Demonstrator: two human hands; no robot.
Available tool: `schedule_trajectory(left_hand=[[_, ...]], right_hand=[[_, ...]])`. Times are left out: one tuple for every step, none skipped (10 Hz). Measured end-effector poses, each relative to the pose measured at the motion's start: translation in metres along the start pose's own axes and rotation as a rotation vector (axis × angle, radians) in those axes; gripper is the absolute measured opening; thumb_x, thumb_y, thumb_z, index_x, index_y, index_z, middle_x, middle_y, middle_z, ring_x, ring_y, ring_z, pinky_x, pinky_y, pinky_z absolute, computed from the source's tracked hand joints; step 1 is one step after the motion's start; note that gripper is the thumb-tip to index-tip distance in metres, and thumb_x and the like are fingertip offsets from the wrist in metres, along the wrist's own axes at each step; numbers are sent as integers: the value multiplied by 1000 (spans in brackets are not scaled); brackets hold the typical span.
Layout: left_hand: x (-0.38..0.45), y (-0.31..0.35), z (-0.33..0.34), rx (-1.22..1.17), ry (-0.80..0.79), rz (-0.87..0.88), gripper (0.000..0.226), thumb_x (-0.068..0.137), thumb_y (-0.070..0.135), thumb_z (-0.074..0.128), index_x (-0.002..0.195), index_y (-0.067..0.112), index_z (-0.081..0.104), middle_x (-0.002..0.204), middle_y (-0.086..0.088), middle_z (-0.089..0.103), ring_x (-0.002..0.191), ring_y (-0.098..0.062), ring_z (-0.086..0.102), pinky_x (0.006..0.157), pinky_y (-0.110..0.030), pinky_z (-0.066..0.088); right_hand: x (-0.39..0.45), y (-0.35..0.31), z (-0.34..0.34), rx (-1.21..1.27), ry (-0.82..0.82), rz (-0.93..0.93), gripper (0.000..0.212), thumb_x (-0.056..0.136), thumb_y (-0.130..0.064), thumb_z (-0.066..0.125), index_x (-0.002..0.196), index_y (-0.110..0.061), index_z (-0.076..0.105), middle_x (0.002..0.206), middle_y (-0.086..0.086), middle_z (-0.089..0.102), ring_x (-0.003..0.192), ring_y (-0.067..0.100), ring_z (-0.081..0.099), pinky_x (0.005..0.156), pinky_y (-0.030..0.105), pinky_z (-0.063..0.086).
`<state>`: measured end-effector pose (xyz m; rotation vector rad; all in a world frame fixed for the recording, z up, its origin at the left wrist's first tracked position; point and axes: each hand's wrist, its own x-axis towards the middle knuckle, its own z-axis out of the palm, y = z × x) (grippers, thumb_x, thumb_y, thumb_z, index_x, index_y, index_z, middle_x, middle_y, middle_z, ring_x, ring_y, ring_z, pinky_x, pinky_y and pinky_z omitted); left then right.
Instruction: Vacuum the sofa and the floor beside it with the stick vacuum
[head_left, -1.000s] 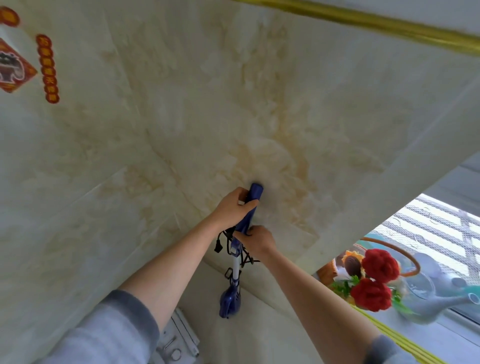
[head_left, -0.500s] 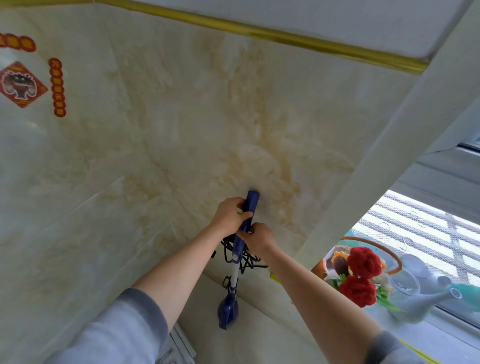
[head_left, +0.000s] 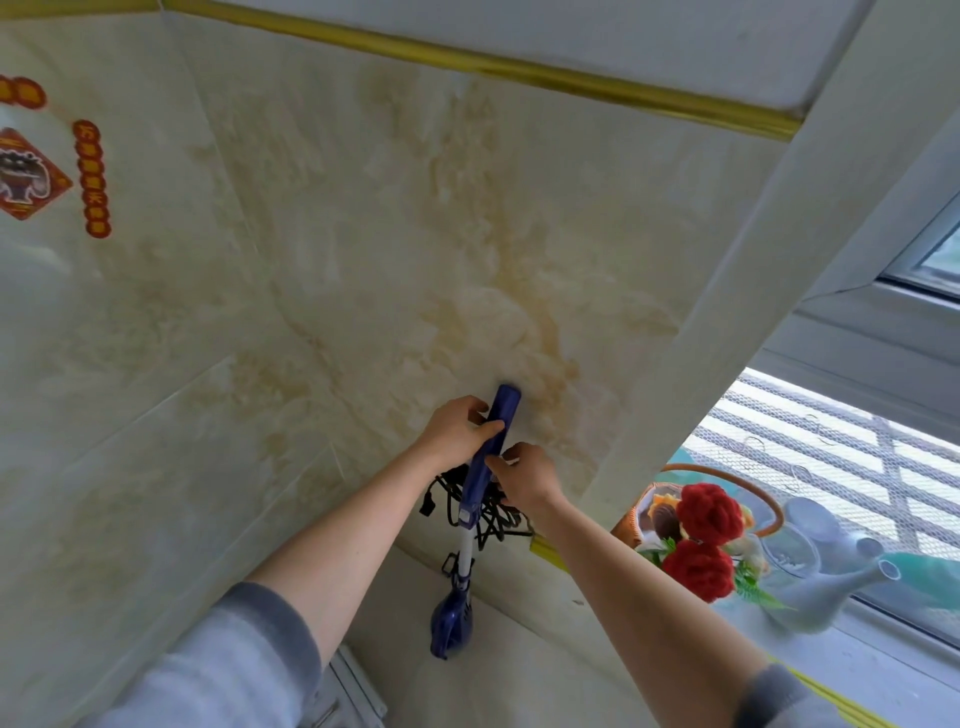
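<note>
The blue stick vacuum (head_left: 453, 618) stands upright against the marbled wall, its blue handle (head_left: 500, 415) at the top and a white tube below. My left hand (head_left: 457, 428) grips the upper handle from the left. My right hand (head_left: 524, 475) pinches the handle just below, with its fingers at the black cord (head_left: 483, 514) that hangs in a tangled bundle beside the tube. The vacuum's lower end is out of sight. No sofa is in view.
A beige marble-look wall (head_left: 311, 312) fills the view, with red stickers (head_left: 31, 176) at far left. To the right is a window sill (head_left: 857, 654) carrying a basket of red flowers (head_left: 701, 540) and a pale watering can (head_left: 826, 587). A white fitting (head_left: 348, 691) sits bottom centre.
The view has tilted up and right, showing more window frame. My right hand has shifted slightly on the handle, fingers now pinching nearer the cord. The vacuum stays against the wall.
</note>
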<state>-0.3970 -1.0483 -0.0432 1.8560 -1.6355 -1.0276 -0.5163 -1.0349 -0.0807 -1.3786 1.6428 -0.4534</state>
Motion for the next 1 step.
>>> schedule_trajectory(left_hand=[[-1, -3, -4, -57, -2, -72, 50, 97, 35, 56, 137, 7, 49, 130, -10, 58, 113, -26, 59, 97, -38, 49]], right_hand=[[-2, 1, -7, -21, 29, 6, 37, 92, -33, 61, 116, -5, 52, 104, 9, 59, 93, 29, 63, 82, 45, 55]])
